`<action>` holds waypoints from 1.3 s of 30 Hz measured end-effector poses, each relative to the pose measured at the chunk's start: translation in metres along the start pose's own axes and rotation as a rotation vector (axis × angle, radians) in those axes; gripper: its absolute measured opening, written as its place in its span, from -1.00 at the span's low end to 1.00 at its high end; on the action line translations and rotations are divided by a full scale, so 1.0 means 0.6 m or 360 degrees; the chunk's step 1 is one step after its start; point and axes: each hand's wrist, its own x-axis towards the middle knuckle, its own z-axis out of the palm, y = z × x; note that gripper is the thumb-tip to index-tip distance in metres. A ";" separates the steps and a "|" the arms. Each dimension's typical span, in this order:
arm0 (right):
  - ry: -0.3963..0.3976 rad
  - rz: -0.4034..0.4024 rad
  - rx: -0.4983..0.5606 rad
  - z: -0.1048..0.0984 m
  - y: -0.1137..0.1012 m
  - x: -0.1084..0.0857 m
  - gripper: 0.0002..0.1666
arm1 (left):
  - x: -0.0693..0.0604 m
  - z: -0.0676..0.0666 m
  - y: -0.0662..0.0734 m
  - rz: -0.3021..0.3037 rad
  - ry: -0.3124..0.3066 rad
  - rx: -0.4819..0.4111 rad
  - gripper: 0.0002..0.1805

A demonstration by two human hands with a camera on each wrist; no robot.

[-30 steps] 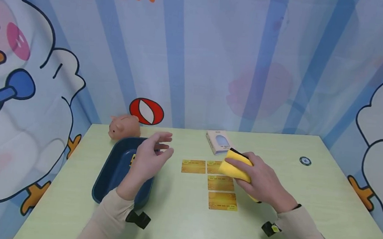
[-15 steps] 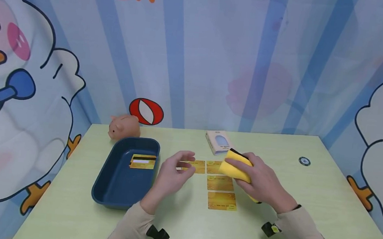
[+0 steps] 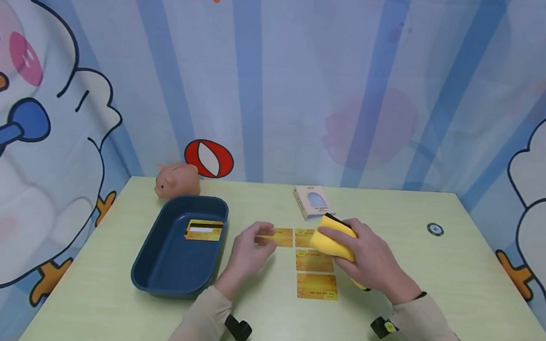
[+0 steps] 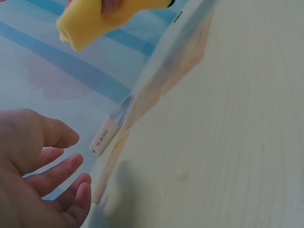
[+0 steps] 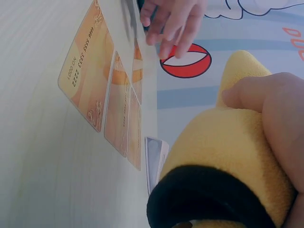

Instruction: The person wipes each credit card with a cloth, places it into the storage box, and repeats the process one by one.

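My right hand grips a bunched yellow cloth with black edging, above the table and over part of the gold cards. In the right wrist view the cloth bulges out from under the fingers. Several gold bank cards lie flat, among them a left card, a middle card and a near card. Beside the left card hovers my left hand, thumb and fingers apart with nothing between them; it hides that card's left end. Another card lies stripe side up in the blue tray.
Behind the tray stands a pink piggy bank. A small pale box lies behind the cards, and a round chip is at the far right. A printed curtain hangs along the table's back edge.
My left hand has moved right from over the tray to beside the left card, uncovering the card in the tray. The right hand with the cloth has barely moved.
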 end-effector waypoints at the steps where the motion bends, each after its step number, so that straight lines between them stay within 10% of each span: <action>1: -0.0003 0.0003 -0.0001 0.000 0.000 0.000 -0.29 | 0.002 0.002 -0.004 -0.0004 0.0010 0.0012 -0.57; 9: -0.0015 -0.0001 -0.0004 0.003 0.000 0.000 -0.28 | 0.020 0.011 -0.025 0.0023 0.0151 0.0285 -0.51; 16: -0.0001 -0.0017 -0.0004 0.002 -0.001 0.002 -0.28 | 0.032 0.011 -0.027 0.0107 0.0081 0.0556 -0.35; 39: -0.0021 -0.0007 0.0012 0.005 0.001 0.003 -0.25 | 0.033 0.011 -0.022 -0.0055 0.0101 0.0707 -0.35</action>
